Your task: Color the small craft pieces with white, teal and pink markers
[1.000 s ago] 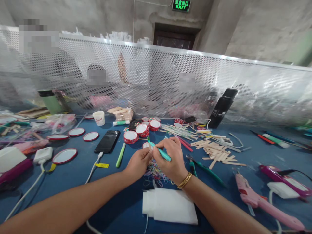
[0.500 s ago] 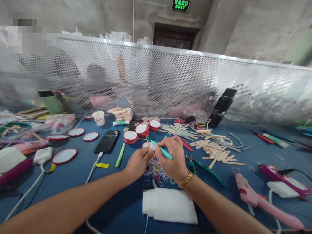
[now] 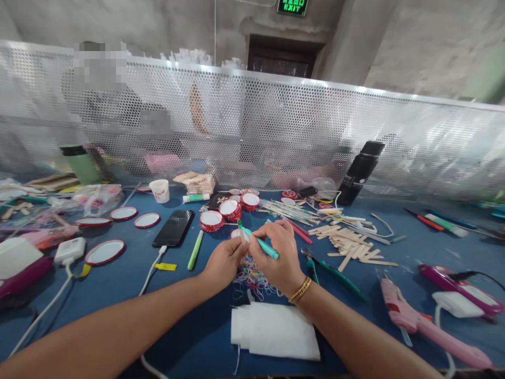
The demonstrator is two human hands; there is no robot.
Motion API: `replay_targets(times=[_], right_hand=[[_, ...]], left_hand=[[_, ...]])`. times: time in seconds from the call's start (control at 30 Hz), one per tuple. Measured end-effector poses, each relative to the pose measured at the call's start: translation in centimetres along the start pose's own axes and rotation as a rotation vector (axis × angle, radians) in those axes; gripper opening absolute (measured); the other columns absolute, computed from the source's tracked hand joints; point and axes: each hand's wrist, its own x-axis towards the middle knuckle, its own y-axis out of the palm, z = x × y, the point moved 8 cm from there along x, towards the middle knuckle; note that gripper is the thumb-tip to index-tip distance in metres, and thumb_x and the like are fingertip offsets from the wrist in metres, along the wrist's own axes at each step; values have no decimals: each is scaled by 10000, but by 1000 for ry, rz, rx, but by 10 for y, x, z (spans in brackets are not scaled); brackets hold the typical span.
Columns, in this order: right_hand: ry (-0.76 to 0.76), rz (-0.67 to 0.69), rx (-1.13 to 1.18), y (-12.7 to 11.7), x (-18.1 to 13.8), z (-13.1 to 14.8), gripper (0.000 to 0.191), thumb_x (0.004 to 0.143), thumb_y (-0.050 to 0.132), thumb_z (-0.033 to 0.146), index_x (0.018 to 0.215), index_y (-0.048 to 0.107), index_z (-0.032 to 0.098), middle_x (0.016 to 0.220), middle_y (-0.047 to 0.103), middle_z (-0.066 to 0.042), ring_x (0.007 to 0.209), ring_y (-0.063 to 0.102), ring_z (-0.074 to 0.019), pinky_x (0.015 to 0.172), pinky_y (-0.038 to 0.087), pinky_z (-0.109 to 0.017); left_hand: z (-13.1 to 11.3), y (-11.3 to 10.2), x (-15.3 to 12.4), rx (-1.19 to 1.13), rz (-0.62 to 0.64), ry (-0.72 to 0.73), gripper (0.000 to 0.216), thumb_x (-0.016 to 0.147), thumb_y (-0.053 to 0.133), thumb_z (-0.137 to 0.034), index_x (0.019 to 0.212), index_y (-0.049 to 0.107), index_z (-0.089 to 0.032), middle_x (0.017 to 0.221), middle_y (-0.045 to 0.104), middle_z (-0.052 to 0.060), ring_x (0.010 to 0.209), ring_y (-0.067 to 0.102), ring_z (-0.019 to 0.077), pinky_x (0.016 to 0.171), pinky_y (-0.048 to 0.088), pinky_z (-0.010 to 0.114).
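My left hand [image 3: 224,265] pinches a small wooden craft stick [image 3: 242,235], held upright, with green colour at its top end. In my right hand [image 3: 278,258] is a turquoise marker [image 3: 268,248], slanted so its front end is close beside the stick. Whether the marker tip touches the wood I cannot tell. Beneath both hands lies a heap of colourful rubber bands [image 3: 254,278]. Just beyond the stick, partly hidden, is a round white lid with a red rim [image 3: 235,233]. A folded white cloth [image 3: 276,330] rests nearer to me.
Wooden sticks [image 3: 351,243], green-handled pliers [image 3: 335,275] and a pink glue gun [image 3: 422,323] lie right. Left are a black phone [image 3: 173,229] on a white cable, a light green marker [image 3: 195,251] and red-rimmed lids [image 3: 104,252]. A perforated metal screen [image 3: 276,131] stands behind; a person is beyond it.
Both hands keep their grips and have hardly moved; the turquoise marker has shifted very slightly. Beyond the screen, the person at the left has moved rightward.
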Motion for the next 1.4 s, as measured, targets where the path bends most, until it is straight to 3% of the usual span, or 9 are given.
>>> replay_targets(times=[0.67, 1.4], right_hand=[[2, -8, -3, 0, 0, -1, 139, 850, 591, 206, 722, 538, 217, 656, 605, 37, 645, 557, -142, 902, 347, -394], [17, 19, -27, 2, 0, -2, 136, 848, 592, 201, 721, 543, 215, 657, 602, 38, 651, 556, -143, 909, 340, -393]], left_hand=[[1, 1, 1, 2, 6, -7, 487, 882, 464, -617, 657, 500, -187, 569, 391, -40, 561, 338, 118, 519, 252, 252], [2, -1, 1, -13, -9, 5, 464, 884, 495, -587, 694, 571, -170, 582, 425, -34, 574, 355, 122, 536, 278, 250]])
